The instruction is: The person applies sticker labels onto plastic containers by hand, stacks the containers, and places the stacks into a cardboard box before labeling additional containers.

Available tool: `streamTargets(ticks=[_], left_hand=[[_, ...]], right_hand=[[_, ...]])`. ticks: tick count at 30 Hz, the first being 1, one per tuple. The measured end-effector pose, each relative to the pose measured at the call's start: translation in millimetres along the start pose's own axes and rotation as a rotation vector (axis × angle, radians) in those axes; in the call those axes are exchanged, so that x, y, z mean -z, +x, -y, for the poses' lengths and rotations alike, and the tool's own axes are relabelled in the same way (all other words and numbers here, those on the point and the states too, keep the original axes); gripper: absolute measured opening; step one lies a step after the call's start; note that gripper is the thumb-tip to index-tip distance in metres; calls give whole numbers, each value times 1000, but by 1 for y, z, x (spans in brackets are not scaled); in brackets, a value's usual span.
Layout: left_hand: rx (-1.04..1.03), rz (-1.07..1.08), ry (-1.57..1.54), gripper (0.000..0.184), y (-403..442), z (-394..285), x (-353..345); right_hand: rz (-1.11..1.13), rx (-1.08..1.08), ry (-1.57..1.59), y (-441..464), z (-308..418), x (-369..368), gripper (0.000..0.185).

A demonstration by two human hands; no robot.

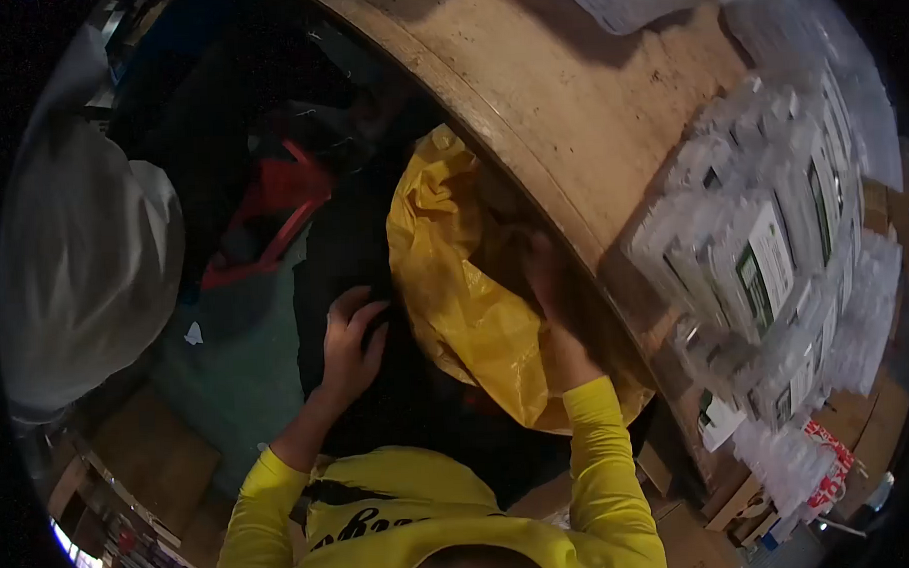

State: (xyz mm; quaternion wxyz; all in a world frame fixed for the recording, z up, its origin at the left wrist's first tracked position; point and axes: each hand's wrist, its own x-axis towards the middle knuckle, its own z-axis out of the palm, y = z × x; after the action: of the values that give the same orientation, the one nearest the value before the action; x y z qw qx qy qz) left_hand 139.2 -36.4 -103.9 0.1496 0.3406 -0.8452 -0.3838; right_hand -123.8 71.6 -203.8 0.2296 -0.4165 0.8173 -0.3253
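- Alongside the curved brown wooden tabletop [579,129], the crumpled yellow plastic bag [465,284] lies central, long axis running eleven to five o'clock.
- Nearer is the bare right hand [547,281], among its three-o'clock folds; shadow hides whether it grips.
- Bare left hand [350,340], loosely spread, empty, sits just off its eight-o'clock side.

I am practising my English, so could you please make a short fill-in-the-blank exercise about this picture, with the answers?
1. The right hand is at a plastic bag coloured ____.
2. The left hand, apart from the bag, holds ____.
3. Clear plastic boxes are stacked on the table, toward the picture's ____ side.

Missing words: yellow; nothing; right.
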Motion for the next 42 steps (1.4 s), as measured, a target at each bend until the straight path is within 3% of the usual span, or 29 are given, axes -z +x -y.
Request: streamTargets(ticks=[2, 4, 6, 11, 23, 29, 38, 42], left_hand=[[6, 98, -197, 23, 0, -19, 5], [47, 217, -509, 20, -7, -29, 1], [95, 335, -778, 17, -7, -42, -2], [381, 571, -1177, 15, -13, -85, 14], [267, 593, -1140, 13, -35, -98, 15], [253, 482, -1115, 9, -37, -105, 12], [-306, 235, -637, 8, -24, -116, 17], [-364, 213, -567, 8, -21, -120, 18]], right_hand=[[-40, -74, 94, -38, 45, 21, 32], [-176, 114, 120, -67, 84, 34, 35], [-398, 394, -165, -85, 108, 43, 42], [-539, 450, -209, -125, 148, 54, 36], [-650, 422, -221, -152, 160, 52, 37], [-639, 416, -176, -150, 159, 52, 37], [-505, 342, 140, -161, 187, 65, 24], [-468, 381, 137, -162, 187, 70, 20]])
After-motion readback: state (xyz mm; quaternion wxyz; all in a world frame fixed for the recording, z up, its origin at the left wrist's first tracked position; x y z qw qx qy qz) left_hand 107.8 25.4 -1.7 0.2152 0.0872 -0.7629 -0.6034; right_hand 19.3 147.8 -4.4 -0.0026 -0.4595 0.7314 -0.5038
